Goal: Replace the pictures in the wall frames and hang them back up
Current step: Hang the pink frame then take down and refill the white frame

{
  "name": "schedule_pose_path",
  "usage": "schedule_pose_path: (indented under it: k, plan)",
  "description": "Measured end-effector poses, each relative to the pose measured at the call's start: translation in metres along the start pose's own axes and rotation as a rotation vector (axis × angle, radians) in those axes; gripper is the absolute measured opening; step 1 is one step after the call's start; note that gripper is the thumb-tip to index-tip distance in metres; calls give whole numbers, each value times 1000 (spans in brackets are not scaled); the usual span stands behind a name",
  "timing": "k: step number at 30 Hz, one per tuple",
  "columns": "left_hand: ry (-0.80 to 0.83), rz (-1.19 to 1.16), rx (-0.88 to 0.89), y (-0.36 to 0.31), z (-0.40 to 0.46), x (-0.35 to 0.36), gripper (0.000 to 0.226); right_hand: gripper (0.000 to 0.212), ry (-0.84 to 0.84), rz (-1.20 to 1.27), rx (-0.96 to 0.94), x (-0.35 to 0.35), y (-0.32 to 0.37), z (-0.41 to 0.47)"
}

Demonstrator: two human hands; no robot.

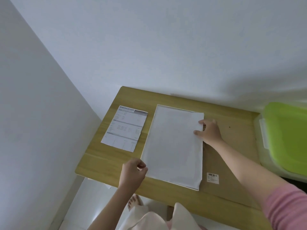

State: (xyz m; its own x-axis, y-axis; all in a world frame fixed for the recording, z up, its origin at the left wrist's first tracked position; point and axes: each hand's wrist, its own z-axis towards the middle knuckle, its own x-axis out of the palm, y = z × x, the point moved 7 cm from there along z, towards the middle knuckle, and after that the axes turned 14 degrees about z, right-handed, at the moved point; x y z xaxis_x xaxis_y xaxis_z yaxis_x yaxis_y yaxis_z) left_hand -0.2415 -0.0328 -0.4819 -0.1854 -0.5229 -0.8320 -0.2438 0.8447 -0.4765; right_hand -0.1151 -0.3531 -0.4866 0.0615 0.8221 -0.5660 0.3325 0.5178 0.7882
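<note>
Pale floor tiles [93, 205] and a bare foot [133, 200] are seen nearest, below the front edge of a wooden table [106, 161] that is set into a corner of plain white walls [149, 47].

At the table's near left, the left hand [132, 171] is curled with its fingers drawn together, pinched on the near left corner of a white sheet [172, 146]. Beyond and to the right of that hand, the sheet is laid lengthwise over a cream-edged frame [155, 121], whose rim is visible along the sheet's left side and near edge. Whether glass or a backing lies under the sheet cannot be told.

Across the sheet, the right hand [210, 131] is pressed against its right edge, with the thumb on top and the fingertips curled at the paper's margin; the edge is gripped between them. A pink sleeve [287, 208] is worn on that arm.

Under the right forearm a brown cardboard panel [232, 155] is spread, with a barcode sticker [213, 178] near its front.

Left of the frame and beyond the left hand, a printed specification sheet [125, 128] is laid flat. Farther right of the right hand, a green-lidded plastic box [285, 136] is seen.
</note>
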Motion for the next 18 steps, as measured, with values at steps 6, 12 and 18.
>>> schedule_pose_path:
  k: [6,12,18]
  plan:
    - [-48,66,-27,9,1,5,5,54,24,-37,20,2,-2,3]
    - [-68,77,-80,18,2,5,5,52,37,-17,26,3,-9,-3]
    - [-102,33,-73,21,-1,5,5,61,130,21,42,2,-12,-3]
